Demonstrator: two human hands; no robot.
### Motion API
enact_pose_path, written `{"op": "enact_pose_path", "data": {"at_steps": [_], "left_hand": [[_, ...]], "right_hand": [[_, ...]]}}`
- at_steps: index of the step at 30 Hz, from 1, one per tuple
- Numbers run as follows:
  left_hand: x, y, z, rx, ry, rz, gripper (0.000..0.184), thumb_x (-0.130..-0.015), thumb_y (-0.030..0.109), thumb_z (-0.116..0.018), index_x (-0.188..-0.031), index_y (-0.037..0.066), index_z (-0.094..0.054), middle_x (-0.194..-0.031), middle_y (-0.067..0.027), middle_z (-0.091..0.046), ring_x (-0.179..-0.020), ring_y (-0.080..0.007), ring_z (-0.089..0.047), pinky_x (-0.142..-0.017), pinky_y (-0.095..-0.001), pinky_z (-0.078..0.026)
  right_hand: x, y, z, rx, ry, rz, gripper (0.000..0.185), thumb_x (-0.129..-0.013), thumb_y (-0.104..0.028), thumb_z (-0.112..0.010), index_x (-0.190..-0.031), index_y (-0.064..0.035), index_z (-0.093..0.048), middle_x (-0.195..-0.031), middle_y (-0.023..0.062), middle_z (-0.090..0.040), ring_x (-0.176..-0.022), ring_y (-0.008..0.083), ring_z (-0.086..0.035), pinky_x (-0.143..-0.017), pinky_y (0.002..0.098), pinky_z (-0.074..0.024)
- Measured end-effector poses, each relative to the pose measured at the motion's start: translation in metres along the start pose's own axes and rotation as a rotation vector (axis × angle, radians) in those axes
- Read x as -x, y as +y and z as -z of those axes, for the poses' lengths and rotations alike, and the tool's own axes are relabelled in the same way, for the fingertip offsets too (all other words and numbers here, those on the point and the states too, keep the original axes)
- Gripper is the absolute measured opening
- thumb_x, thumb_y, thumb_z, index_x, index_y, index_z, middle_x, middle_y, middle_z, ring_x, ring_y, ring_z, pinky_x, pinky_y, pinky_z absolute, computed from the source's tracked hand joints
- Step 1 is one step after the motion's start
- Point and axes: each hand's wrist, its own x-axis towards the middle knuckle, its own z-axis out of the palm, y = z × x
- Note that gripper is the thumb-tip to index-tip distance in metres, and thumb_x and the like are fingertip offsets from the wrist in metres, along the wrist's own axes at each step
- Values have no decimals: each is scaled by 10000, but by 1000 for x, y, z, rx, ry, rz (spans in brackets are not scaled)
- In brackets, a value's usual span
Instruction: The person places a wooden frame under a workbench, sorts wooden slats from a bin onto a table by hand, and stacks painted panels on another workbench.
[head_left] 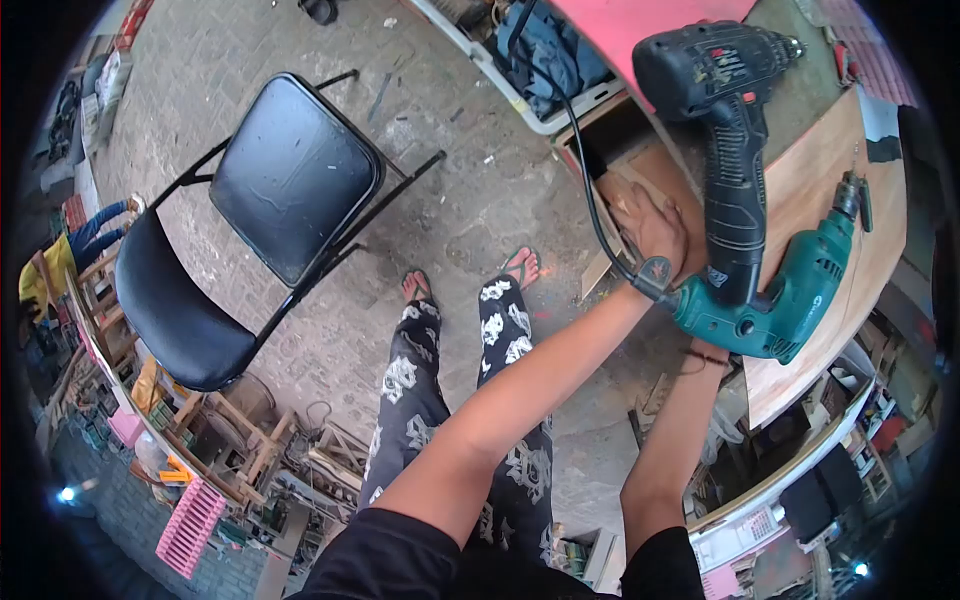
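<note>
My left hand (650,222) lies with fingers stretched out on a wooden board (668,178) inside an open-fronted wooden compartment. A dark round item sits at its wrist. My right forearm (685,420), with a thin bracelet, reaches up under the drills; the hand is hidden. Above it, a green corded drill (800,300) rests on a plywood sheet (835,155), its bit pointing up and right. A black cordless drill (735,170) lies across the green one's handle. From that handle a black cord (590,190) runs up past the compartment.
A black folding chair (295,180) stands on the paved floor (430,60) at left. Blue cloth (555,60) fills a white crate (540,122) at the top. Wooden frames (240,440) and scrap crowd the lower left. Another person (60,265) is at far left.
</note>
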Motion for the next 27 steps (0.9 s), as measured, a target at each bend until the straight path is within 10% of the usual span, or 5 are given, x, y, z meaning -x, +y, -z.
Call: {"op": "enact_pose_path", "data": {"at_steps": [3, 7, 11, 12, 27], "left_hand": [[-24, -5, -12, -198, 16, -105, 683, -949, 319, -501, -1461, -19, -199, -1406, -458, -173, -1281, -606, -251, -1088, -556, -262], [-52, -9, -18, -363, 109, -253, 590, -954, 343, -459, -1382, -57, -386, -1424, -416, -253, -1343, -574, -174, -1132, -592, -140], [-90, -14, -12, -803, -324, -568, 586, -971, 345, -393, -1390, -64, -395, -1450, -301, -337, -1391, -490, -210, -1126, -624, -111], [-87, -14, -23, -628, -1, -412, 593, -982, 381, -341, -1408, -28, -391, -1415, -283, -407, -1376, -447, -284, -1110, -647, -108], [-111, -19, -25, -601, -292, -406, 667, -951, 441, -429, -1517, 144, -239, -1531, -167, -280, -1417, -411, -202, -1104, -681, -91]], "right_hand": [[-9, -8, -27, 103, -63, 10, 484, -953, -109, -532, -1399, 2, -382, -1339, 150, -492, -1198, 260, -531, -1025, 365, -448], [-27, -16, -76, 264, -185, 4, 488, -956, -114, -528, -1404, 6, -376, -1344, 153, -485, -1203, 263, -527, -1028, 364, -443], [-46, -21, -118, 387, -267, -16, 493, -959, -119, -525, -1408, 9, -370, -1350, 156, -478, -1208, 267, -522, -1032, 364, -439], [-50, -22, -125, 411, -278, -18, 494, -959, -120, -524, -1410, 10, -369, -1351, 157, -477, -1209, 267, -521, -1033, 364, -437], [-8, -13, -153, 547, -72, 159, 512, -969, -139, -512, -1426, 22, -347, -1371, 169, -452, -1227, 280, -504, -1047, 362, -420]]}}
